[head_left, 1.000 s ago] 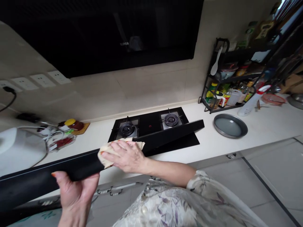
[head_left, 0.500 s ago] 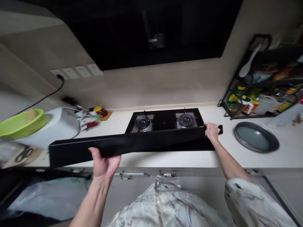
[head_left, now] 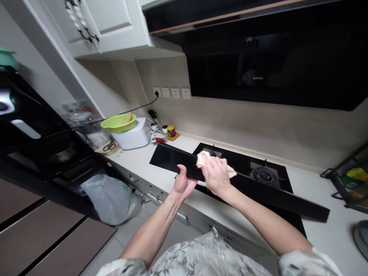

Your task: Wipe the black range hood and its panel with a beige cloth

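A long black panel (head_left: 169, 157) slants across the counter in front of the gas stove (head_left: 278, 171), its right end lower in view than its left. My left hand (head_left: 184, 185) grips its lower edge, thumb on the front face and fingers underneath. Just to the right, my right hand (head_left: 215, 174) presses a folded cream cloth (head_left: 202, 158) onto the panel's upper part. The cloth sticks out on both sides of that hand. Part of the stove is hidden behind the panel and my right hand.
A black range hood (head_left: 273, 65) hangs above. Left on the counter stand a green basin (head_left: 115, 123) on a white appliance (head_left: 133, 138), a yellow-lidded jar (head_left: 171, 131) and scissors (head_left: 109, 146). A plastic bag (head_left: 109, 199) hangs low left. A dark rack (head_left: 345, 184) stands right.
My view has turned left. My right hand has moved with the cloth from the panel's right end to near my left hand. The panel now slopes down to the right.
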The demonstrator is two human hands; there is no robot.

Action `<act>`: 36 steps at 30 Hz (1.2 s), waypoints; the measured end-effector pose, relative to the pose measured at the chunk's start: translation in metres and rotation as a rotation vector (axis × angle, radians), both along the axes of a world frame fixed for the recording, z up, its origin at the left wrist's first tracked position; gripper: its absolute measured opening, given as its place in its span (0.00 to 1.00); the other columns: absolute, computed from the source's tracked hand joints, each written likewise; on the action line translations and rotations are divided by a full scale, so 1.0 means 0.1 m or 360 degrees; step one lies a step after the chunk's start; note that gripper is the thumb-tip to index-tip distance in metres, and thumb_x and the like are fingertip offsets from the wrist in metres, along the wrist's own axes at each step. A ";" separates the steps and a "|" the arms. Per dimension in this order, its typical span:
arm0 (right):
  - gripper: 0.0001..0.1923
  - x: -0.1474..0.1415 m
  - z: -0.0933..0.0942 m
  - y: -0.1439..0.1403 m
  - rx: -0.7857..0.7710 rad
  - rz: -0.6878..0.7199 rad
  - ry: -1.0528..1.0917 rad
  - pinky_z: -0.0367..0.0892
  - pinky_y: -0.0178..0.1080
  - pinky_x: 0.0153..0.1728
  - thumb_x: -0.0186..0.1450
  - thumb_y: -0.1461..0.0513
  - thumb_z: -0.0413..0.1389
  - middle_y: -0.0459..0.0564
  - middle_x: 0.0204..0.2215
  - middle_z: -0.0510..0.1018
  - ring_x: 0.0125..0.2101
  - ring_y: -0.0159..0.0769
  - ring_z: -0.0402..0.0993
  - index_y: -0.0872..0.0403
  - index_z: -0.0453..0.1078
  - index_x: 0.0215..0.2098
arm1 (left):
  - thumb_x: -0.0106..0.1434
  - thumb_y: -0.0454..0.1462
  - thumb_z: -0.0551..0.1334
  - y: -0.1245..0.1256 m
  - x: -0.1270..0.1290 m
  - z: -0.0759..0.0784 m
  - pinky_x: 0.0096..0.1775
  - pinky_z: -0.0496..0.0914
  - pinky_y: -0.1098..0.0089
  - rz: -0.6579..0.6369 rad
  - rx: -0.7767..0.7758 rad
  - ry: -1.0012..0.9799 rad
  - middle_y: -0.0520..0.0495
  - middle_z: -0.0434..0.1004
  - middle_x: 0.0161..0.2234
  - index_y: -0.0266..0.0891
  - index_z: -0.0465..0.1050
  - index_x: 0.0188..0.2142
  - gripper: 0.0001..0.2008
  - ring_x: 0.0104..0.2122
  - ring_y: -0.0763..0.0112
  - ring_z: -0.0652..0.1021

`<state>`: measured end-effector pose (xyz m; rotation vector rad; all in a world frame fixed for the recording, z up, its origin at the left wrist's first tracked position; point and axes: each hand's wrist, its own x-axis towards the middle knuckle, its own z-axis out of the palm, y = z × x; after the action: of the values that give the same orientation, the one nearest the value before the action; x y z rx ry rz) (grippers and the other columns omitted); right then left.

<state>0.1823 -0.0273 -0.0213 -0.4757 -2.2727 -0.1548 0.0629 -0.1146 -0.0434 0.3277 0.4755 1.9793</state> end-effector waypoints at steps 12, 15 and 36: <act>0.25 -0.85 0.97 -0.30 -0.0126 0.0392 -0.0406 0.65 0.45 0.47 0.81 0.50 0.47 0.57 0.51 0.77 0.46 0.46 0.72 0.54 0.66 0.68 | 0.53 0.69 0.71 -0.08 0.06 0.22 0.68 0.66 0.55 -0.0004 0.0224 0.0198 0.45 0.75 0.66 0.49 0.82 0.56 0.40 0.72 0.48 0.64; 0.26 -0.60 0.68 -0.26 -0.0053 0.0461 -0.0301 0.64 0.47 0.51 0.80 0.53 0.51 0.60 0.63 0.74 0.55 0.50 0.72 0.51 0.64 0.73 | 0.62 0.71 0.60 -0.13 0.11 0.34 0.69 0.66 0.53 -0.0021 0.0147 0.0056 0.47 0.74 0.66 0.55 0.78 0.61 0.38 0.71 0.52 0.66; 0.26 2.86 -2.23 0.86 -0.0375 -0.1211 0.0037 0.68 0.54 0.49 0.70 0.64 0.46 0.65 0.54 0.81 0.55 0.54 0.76 0.51 0.78 0.61 | 0.72 0.66 0.51 -0.48 -0.14 0.81 0.52 0.81 0.48 0.0208 -0.0368 -0.0046 0.37 0.84 0.46 0.38 0.79 0.54 0.37 0.44 0.51 0.86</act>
<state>0.4685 0.0588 -0.2441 -1.4415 -1.9853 -0.2561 0.0491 -0.1628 0.0379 0.1250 0.7148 2.0268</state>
